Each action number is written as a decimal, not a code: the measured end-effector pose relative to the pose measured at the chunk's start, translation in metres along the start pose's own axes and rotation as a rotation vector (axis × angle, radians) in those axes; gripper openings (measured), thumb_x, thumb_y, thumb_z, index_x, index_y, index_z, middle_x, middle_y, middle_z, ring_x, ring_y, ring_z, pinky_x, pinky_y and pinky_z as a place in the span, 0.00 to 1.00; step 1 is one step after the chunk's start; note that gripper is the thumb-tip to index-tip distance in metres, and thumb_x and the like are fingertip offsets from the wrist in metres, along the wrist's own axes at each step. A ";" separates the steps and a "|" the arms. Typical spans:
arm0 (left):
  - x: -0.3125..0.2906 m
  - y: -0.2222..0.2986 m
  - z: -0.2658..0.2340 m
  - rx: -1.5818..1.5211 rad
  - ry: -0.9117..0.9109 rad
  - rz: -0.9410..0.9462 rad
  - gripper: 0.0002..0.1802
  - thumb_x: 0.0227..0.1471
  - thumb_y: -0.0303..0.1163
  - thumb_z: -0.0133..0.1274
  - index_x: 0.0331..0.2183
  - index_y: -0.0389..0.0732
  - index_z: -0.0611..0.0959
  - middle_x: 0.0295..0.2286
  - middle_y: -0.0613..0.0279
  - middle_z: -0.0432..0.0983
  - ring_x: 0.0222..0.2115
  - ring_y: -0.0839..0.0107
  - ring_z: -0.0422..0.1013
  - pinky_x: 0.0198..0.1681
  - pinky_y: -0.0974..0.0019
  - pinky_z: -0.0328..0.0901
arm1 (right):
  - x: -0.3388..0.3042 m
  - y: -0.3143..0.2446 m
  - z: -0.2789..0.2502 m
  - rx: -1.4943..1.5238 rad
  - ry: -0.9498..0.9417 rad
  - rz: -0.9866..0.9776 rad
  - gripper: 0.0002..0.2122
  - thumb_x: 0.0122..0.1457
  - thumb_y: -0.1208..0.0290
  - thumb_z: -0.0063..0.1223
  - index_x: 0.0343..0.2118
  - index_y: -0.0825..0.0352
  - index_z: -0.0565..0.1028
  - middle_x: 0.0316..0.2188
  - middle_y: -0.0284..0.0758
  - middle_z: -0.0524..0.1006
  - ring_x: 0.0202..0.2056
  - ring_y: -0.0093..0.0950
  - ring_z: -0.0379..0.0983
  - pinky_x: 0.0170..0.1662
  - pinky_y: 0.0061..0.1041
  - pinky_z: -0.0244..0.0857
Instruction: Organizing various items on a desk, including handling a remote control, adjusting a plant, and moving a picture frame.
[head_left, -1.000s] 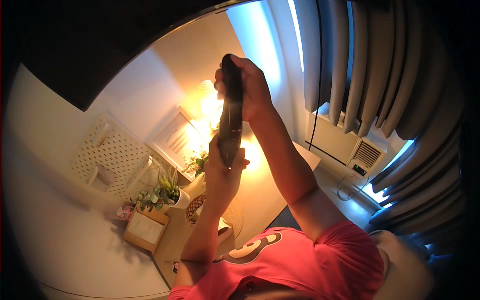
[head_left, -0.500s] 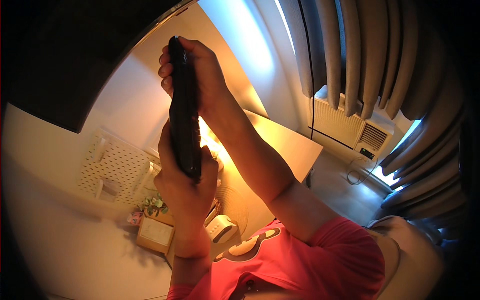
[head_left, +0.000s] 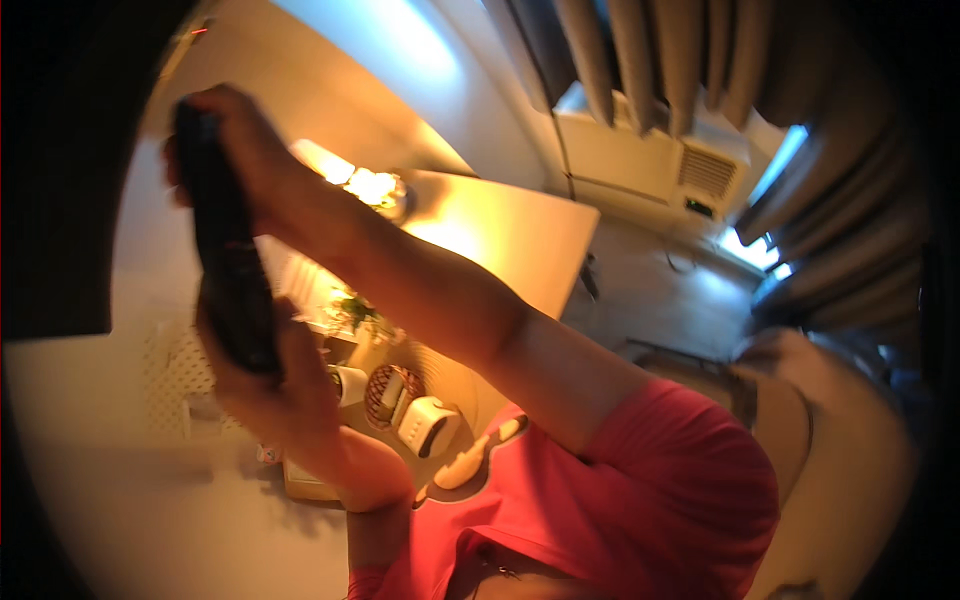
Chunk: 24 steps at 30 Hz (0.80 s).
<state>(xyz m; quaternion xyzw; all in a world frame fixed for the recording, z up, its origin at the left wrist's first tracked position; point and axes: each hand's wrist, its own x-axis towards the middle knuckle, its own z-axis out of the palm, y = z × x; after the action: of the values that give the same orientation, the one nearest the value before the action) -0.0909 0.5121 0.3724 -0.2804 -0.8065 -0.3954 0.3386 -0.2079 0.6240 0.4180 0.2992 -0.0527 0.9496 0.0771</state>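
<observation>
Both hands grip one long, narrow black object [head_left: 228, 240], raised at the left of the view; it is blurred and its kind cannot be made out. My right hand [head_left: 245, 150] is closed around its upper end, thumb near the tip and fingers partly hidden behind it. Lower down, my left hand [head_left: 275, 385] wraps the bottom end, with thumb and fingers on either side. The object tilts slightly, its top leaning left.
A large dark screen [head_left: 60, 230] stands at the far left. Beyond my arms, a desk [head_left: 540, 225] bears a glowing lamp [head_left: 370, 188], a woven basket [head_left: 375, 400] and a small white box-shaped device [head_left: 428, 425]. A pegboard [head_left: 175, 370], curtains [head_left: 630, 60] and a window air conditioner [head_left: 640, 150] line the walls.
Both hands and the black object have shifted left in the view, and the room has shifted with the head's turn. The grip on the object looks the same.
</observation>
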 end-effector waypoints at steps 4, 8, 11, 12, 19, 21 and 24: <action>-0.010 -0.008 0.031 -0.094 -0.042 0.037 0.22 0.46 0.25 0.52 0.45 0.32 0.70 0.20 0.65 0.68 0.13 0.81 0.59 0.16 0.77 0.55 | 0.001 -0.022 -0.025 0.229 -0.049 0.047 0.15 0.53 0.59 0.36 0.28 0.70 0.64 0.17 0.44 0.70 0.18 0.36 0.68 0.25 0.37 0.66; -0.013 -0.006 0.036 -0.071 -0.030 0.010 0.20 0.47 0.28 0.52 0.44 0.32 0.71 0.20 0.65 0.67 0.12 0.80 0.60 0.16 0.77 0.55 | 0.001 -0.024 -0.026 0.190 0.027 0.048 0.15 0.52 0.60 0.35 0.28 0.71 0.64 0.17 0.44 0.70 0.18 0.35 0.69 0.24 0.37 0.66; -0.010 -0.003 0.036 -0.127 -0.051 -0.015 0.23 0.46 0.28 0.53 0.44 0.29 0.70 0.19 0.63 0.68 0.12 0.80 0.60 0.15 0.77 0.55 | 0.004 -0.028 -0.026 0.117 0.017 0.028 0.15 0.52 0.60 0.35 0.28 0.71 0.64 0.16 0.44 0.70 0.17 0.35 0.69 0.24 0.36 0.66; -0.010 -0.003 0.034 -0.132 -0.041 -0.023 0.20 0.47 0.28 0.52 0.44 0.32 0.71 0.20 0.65 0.67 0.12 0.81 0.60 0.15 0.77 0.55 | 0.006 -0.026 -0.023 0.117 0.014 0.058 0.15 0.52 0.60 0.35 0.28 0.71 0.64 0.16 0.44 0.70 0.17 0.35 0.69 0.24 0.36 0.66; -0.011 -0.017 0.019 -0.105 -0.032 -0.071 0.27 0.45 0.28 0.54 0.48 0.34 0.68 0.21 0.63 0.71 0.15 0.79 0.63 0.18 0.75 0.59 | -0.004 -0.012 -0.016 -0.033 0.038 0.064 0.14 0.53 0.59 0.42 0.29 0.67 0.66 0.19 0.38 0.72 0.19 0.28 0.70 0.23 0.29 0.67; -0.011 -0.007 0.018 -0.111 -0.104 -0.168 0.31 0.42 0.33 0.55 0.48 0.33 0.67 0.23 0.59 0.73 0.21 0.75 0.69 0.25 0.72 0.64 | -0.011 -0.021 -0.018 -0.087 0.062 -0.002 0.13 0.54 0.59 0.42 0.27 0.65 0.67 0.20 0.36 0.72 0.19 0.26 0.69 0.22 0.25 0.67; -0.012 -0.006 0.017 -0.128 -0.118 -0.107 0.30 0.42 0.32 0.55 0.48 0.31 0.66 0.26 0.52 0.76 0.27 0.71 0.74 0.31 0.70 0.67 | -0.019 -0.024 -0.010 -0.035 0.067 0.045 0.12 0.54 0.62 0.45 0.26 0.67 0.68 0.20 0.35 0.71 0.18 0.22 0.68 0.19 0.21 0.65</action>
<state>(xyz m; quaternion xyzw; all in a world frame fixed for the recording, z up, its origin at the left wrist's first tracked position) -0.0935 0.5211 0.3528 -0.2807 -0.8119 -0.4466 0.2501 -0.1944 0.6470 0.4002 0.2644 -0.0735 0.9595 0.0628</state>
